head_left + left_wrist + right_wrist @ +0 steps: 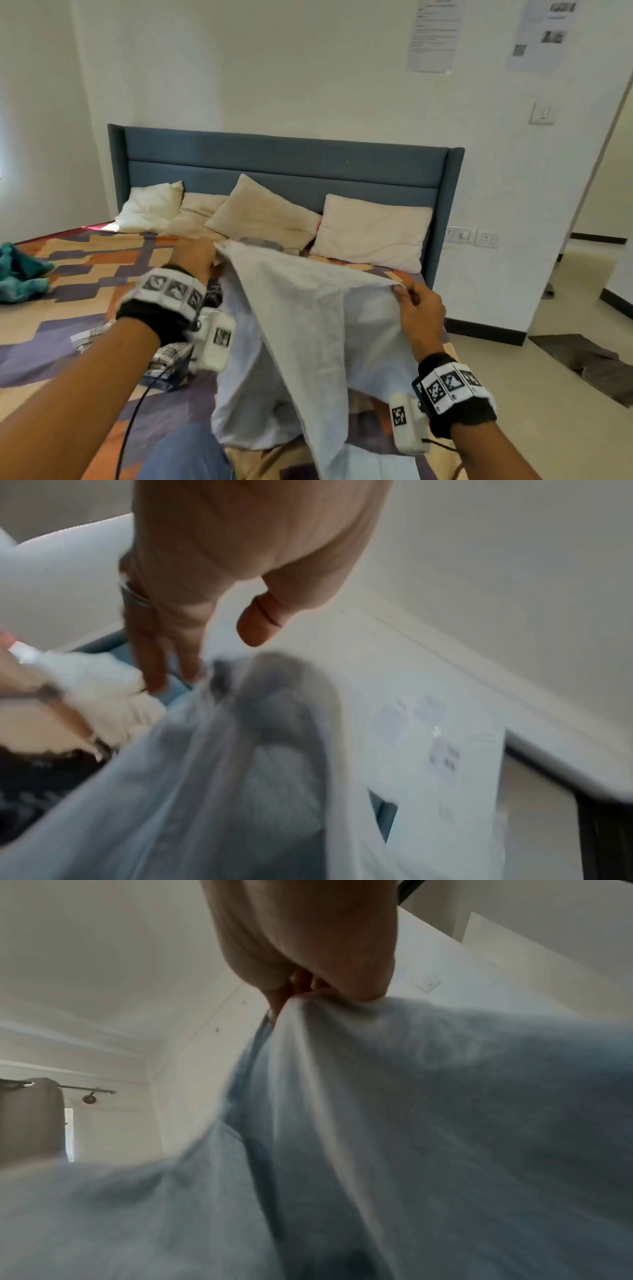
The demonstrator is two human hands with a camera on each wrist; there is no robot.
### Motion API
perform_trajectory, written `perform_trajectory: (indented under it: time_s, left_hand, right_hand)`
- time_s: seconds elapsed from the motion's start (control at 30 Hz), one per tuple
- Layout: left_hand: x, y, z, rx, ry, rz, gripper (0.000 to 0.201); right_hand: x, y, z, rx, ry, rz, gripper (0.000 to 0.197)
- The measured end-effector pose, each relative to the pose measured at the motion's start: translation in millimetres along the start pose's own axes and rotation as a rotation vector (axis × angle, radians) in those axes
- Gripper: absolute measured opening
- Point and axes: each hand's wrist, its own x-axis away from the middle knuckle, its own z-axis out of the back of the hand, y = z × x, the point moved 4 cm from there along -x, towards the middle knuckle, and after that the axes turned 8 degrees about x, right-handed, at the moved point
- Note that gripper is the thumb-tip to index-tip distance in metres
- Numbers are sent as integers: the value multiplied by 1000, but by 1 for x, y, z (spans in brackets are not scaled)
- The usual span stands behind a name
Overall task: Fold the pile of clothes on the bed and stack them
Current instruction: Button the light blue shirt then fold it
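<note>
Honestly, both hands, left hand (pixel 195 255) and right hand (pixel 419 308), pinch the pale blue garment's (pixel 308 325) top edge; pull it taut and level before laying it flat on the bed (pixel 85 274).

Four pillows lean along the blue headboard (pixel 284 161) ahead of me: a white pillow (pixel 150 207) at its left end, a cream one (pixel 200 214) lying flat beside it, a beige pillow (pixel 262 212) propped at an angle near the middle, and a pale pillow (pixel 373 229) at the right. Above the headboard's right end two printed sheets (pixel 433 34) hang on the wall, with a light switch (pixel 542 113) lower down. Wall sockets (pixel 472 236) sit just right of the headboard, and a dark mat (pixel 582 359) lies on the floor beyond.
</note>
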Motion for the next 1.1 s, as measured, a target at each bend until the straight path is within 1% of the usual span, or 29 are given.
perform_trajectory:
  time_s: [0.03,0.07,0.1,0.13,0.17,0.2,0.23,0.27,0.3,0.33,0.4,0.43,0.47,0.53,0.57,0.6,0.63,0.7,0.77,0.8,0.83,0.87,0.9,0.93,0.97,1.0,1.03,1.07,1.1]
  left_hand:
    - [-6,-14,3,-186,56,-30,49]
    - [-3,-28,-3,-311,59,-79,48]
    - [7,-41,-19,-352,-13,-137,44]
    - [29,-49,-39,-316,-165,-196,41]
    - [50,-62,-65,-292,-360,-211,45]
    - [76,-70,-88,-303,-530,-229,54]
    - [93,-80,-106,-383,-620,-283,61]
    - [102,-91,-117,-470,-649,-371,58]
    - [99,-102,-124,-537,-583,-461,51]
    - [99,-104,-126,-538,-513,-504,39]
    - [91,-106,-124,-518,-393,-532,18]
    - [85,-105,-122,-594,-330,-548,13]
    - [79,-101,-115,-691,-270,-558,11]
    - [60,-95,-95,-873,-156,-538,17]
    - [51,-91,-83,-923,-107,-523,18]
    - [43,-84,-72,-946,-65,-524,18]
    - [36,-76,-62,-956,-14,-543,17]
    - [26,-49,-37,-917,145,-591,14]
    - [15,-22,-8,-729,327,-613,20]
    - [9,-13,5,-610,357,-622,25]
    - [4,-8,15,-471,317,-640,29]
    - [2,-6,23,-295,234,-659,33]
    - [2,-8,28,-142,155,-641,36]
    - [2,-12,30,-97,118,-577,38]
    - [4,-22,28,-112,52,-486,37]
    - [0,-38,23,-201,-59,-366,34]
    - [-6,-57,19,-263,-193,-282,30]
    - [-11,-78,12,-368,-370,-185,27]
    - [-18,-102,7,-540,-538,-96,25]
  right_hand:
    - [1,-4,1,-6,-12,22,23]
    - [2,-10,1,-8,-33,43,22]
    - [2,-18,-2,0,-57,72,22]
    - [4,-26,-7,20,-98,119,21]
    - [6,-36,-12,36,-160,168,19]
    - [9,-46,-17,39,-236,217,17]
    - [13,-57,-21,36,-302,264,14]
    - [16,-66,-22,35,-348,306,11]
    - [18,-74,-18,36,-373,347,11]
    - [19,-79,-11,41,-387,378,14]
    - [15,-81,6,70,-425,407,14]
    - [12,-78,14,121,-463,418,16]
    - [8,-71,19,225,-526,436,22]
    - [0,-50,22,622,-672,472,39]
    - [-4,-35,22,838,-716,473,44]
    - [-8,-21,26,998,-713,453,44]
    - [-13,-8,31,1084,-664,409,41]
    - [-23,12,45,1109,-456,253,36]
    - [-25,27,58,989,-204,127,35]
    - [-23,35,62,906,-105,92,35]
    - [-18,41,65,841,-43,79,37]
    - [-12,48,64,804,-37,64,38]
    - [-5,55,60,739,-110,36,38]
    - [3,63,53,633,-266,-8,35]
    - [16,71,43,491,-472,-67,30]
    - [31,80,33,347,-665,-134,25]
    - [44,86,27,239,-817,-206,20]
    - [54,94,24,198,-913,-276,16]
    - [60,100,23,197,-959,-313,18]
